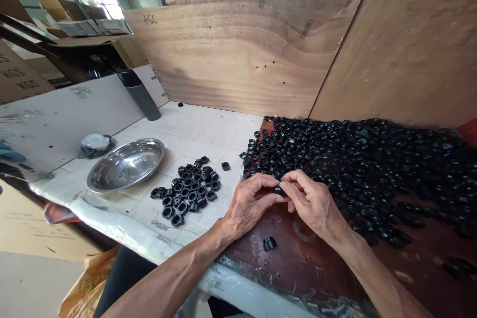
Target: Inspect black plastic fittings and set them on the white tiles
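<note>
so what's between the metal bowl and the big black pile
A smaller cluster of black ring-like parts and, nearer the pile, one loose part, all on the white tabletop, as the head view shows.

bare, lean forearms (179, 267) and a dark trouser leg (124, 276)

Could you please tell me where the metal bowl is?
In the head view, the metal bowl sits at left, beside the smaller cluster of black rings.
</note>
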A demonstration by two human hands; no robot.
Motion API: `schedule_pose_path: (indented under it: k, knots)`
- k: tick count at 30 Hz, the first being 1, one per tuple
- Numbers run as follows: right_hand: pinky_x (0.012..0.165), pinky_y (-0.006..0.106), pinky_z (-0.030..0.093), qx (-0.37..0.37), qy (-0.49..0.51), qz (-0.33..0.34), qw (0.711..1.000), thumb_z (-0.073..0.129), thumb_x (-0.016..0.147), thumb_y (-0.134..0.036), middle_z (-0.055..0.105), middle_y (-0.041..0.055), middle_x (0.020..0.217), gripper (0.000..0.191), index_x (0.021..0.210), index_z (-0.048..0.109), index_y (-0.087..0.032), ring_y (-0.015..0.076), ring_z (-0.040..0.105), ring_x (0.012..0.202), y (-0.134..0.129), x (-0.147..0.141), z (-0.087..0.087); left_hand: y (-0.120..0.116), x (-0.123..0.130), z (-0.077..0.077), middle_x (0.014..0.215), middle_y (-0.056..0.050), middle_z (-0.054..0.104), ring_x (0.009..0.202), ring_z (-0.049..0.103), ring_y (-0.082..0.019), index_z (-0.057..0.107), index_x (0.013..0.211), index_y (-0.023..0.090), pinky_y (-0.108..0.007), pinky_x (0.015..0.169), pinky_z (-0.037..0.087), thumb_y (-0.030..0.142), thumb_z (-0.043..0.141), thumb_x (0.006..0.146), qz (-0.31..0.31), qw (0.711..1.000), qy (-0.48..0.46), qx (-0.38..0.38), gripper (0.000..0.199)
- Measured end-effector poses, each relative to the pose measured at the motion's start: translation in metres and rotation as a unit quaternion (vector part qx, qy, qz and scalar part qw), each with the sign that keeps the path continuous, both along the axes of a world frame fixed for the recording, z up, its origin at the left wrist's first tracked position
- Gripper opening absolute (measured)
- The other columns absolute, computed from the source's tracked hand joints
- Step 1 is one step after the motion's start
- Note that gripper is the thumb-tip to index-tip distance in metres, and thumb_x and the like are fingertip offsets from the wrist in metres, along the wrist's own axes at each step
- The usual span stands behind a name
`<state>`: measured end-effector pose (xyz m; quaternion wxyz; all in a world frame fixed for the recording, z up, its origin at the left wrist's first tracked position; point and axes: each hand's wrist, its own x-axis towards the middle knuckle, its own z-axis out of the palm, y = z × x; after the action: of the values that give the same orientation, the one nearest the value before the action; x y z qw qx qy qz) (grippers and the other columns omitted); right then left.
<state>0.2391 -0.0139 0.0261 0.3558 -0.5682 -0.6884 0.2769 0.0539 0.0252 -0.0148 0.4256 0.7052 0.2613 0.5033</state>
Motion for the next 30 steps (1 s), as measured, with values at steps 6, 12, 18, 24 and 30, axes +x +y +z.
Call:
schedule_pose_path:
  k: [6, 12, 18, 24, 30]
  knots:
    - [0.065, 0.025, 0.051, -0.053, 0.018, 0.034, 0.998, 0.053, 0.099, -0.039, 0.070, -0.0007, 0.072, 0.018, 0.099, 0.061, -0.023, 0.0169, 0.068, 0.067, 0.001, 0.006, 0.002, 0.002, 0.000, -0.003, 0.105, -0.007, 0.072, 0.097, 0.070, -0.019, 0.068, 0.103, 0.019, -0.034, 0.088, 0.060, 0.036, 0.075, 0.087, 0.010, 1.000, 0.008, 0.018, 0.024]
    - [0.063, 0.027, 0.045, 0.025, -0.065, -0.015, 0.997, 0.037, 0.106, -0.041, 0.060, -0.0008, 0.062, 0.039, 0.078, 0.056, -0.023, 0.0147, 0.058, 0.058, 0.001, -0.005, -0.009, 0.003, 0.001, -0.004, 0.105, -0.008, 0.071, 0.098, 0.069, -0.019, 0.068, 0.102, 0.019, -0.034, 0.089, 0.059, 0.030, 0.077, 0.086, 0.008, 1.000, -0.005, 0.017, 0.022]
    - [0.072, 0.027, 0.050, 0.061, -0.040, -0.007, 0.997, 0.052, 0.100, -0.036, 0.073, 0.0045, 0.092, 0.019, 0.107, 0.064, -0.023, 0.0189, 0.067, 0.079, -0.002, -0.003, -0.003, 0.002, 0.003, -0.002, 0.102, -0.006, 0.070, 0.094, 0.069, -0.018, 0.069, 0.102, 0.019, -0.033, 0.085, 0.060, 0.033, 0.078, 0.084, 0.017, 1.000, -0.016, -0.007, 0.024]
    - [0.062, 0.028, 0.044, 0.035, -0.087, -0.018, 0.995, 0.041, 0.104, -0.042, 0.057, 0.0002, 0.057, 0.046, 0.067, 0.059, -0.022, 0.0152, 0.053, 0.055, 0.001, 0.003, -0.011, 0.003, 0.000, -0.003, 0.105, -0.008, 0.070, 0.097, 0.069, -0.019, 0.069, 0.102, 0.019, -0.034, 0.088, 0.060, 0.035, 0.078, 0.084, 0.005, 1.000, 0.003, -0.013, 0.025]
    - [0.063, 0.027, 0.042, 0.000, -0.039, 0.004, 0.999, 0.039, 0.105, -0.047, 0.057, -0.0016, 0.063, 0.047, 0.068, 0.055, -0.022, 0.0148, 0.055, 0.063, -0.001, 0.001, -0.003, 0.004, 0.001, -0.004, 0.104, -0.007, 0.068, 0.093, 0.068, -0.018, 0.067, 0.103, 0.019, -0.031, 0.082, 0.060, 0.035, 0.077, 0.085, 0.017, 0.999, -0.011, -0.042, 0.027]
